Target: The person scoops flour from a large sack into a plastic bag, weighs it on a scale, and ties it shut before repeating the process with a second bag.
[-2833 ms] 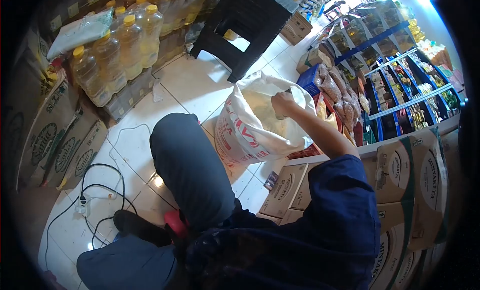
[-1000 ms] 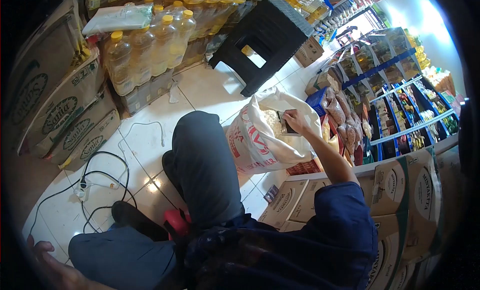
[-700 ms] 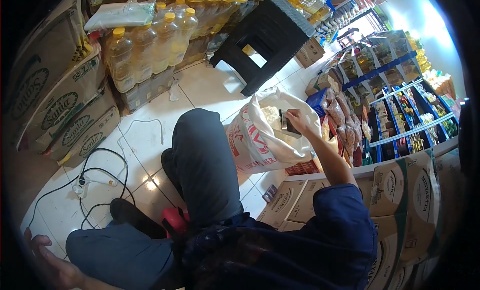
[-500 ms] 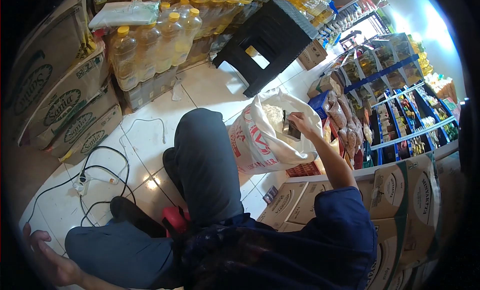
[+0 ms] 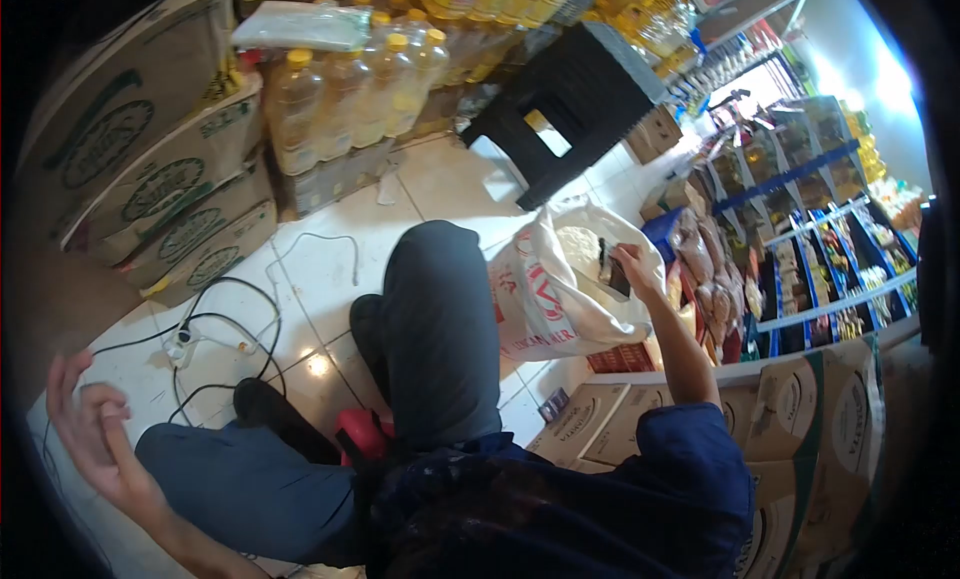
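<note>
Sack (image 5: 540, 304), white w/ red print, stands on the tiled floor (image 5: 320, 314), mouth wide open, next to my raised knee (image 5: 437, 244). Pale stuff (image 5: 578, 244) inside sack, too small to ID. My R hand (image 5: 630, 267) is at sack's mouth, fingers clamped on a dark scoop (image 5: 617, 278); scoop is w/in sack's rim, beside the pale stuff. Can't tell if they touch. My L hand (image 5: 95, 429) is well L of sack, up in the air, fingers parted & half curled.

Rest, all rel. to sack: blk stool (image 5: 575, 89) just past it. Yellow-capped bottles (image 5: 345, 104) in a wrapped pack, far side & L, w/ a white packet (image 5: 300, 26) on top. Brown cartons (image 5: 165, 194) stacked far L; blk cable (image 5: 277, 324) looped on floor b/w those & sack. Bags of small brown pcs (image 5: 715, 279) just R of it, display rack (image 5: 830, 264) farther R. More cartons, oval logo, (image 5: 790, 409) nr side & R. Red thing (image 5: 368, 434), partly hidden, nr side & L.
</note>
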The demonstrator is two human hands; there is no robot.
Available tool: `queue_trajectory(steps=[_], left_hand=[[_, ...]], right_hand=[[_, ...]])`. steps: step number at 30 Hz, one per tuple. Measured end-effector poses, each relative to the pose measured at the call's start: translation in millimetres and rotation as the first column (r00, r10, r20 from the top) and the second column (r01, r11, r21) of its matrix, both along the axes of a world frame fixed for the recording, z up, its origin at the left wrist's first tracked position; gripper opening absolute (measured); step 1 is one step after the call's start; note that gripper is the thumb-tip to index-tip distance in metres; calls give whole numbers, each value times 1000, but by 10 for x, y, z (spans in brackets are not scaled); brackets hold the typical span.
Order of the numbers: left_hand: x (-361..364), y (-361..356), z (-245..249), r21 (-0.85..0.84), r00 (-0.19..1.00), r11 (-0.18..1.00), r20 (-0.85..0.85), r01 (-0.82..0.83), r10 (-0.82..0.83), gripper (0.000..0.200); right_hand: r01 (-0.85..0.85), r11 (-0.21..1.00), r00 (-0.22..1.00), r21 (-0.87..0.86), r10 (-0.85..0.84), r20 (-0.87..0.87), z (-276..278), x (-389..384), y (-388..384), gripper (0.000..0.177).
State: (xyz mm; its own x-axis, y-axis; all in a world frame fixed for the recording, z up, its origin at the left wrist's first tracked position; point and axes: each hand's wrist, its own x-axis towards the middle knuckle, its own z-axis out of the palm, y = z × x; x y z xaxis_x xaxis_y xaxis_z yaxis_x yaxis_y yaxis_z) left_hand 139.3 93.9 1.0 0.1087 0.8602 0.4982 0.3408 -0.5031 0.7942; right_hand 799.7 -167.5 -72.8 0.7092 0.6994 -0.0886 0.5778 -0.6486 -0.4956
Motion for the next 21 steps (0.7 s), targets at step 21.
queue_trajectory(steps=[21], left_hand=[[910, -749, 789, 96, 653, 674, 183, 732, -735, 47]], right_hand=[[138, 953, 970, 271, -75, -232, 178, 158, -100, 25]])
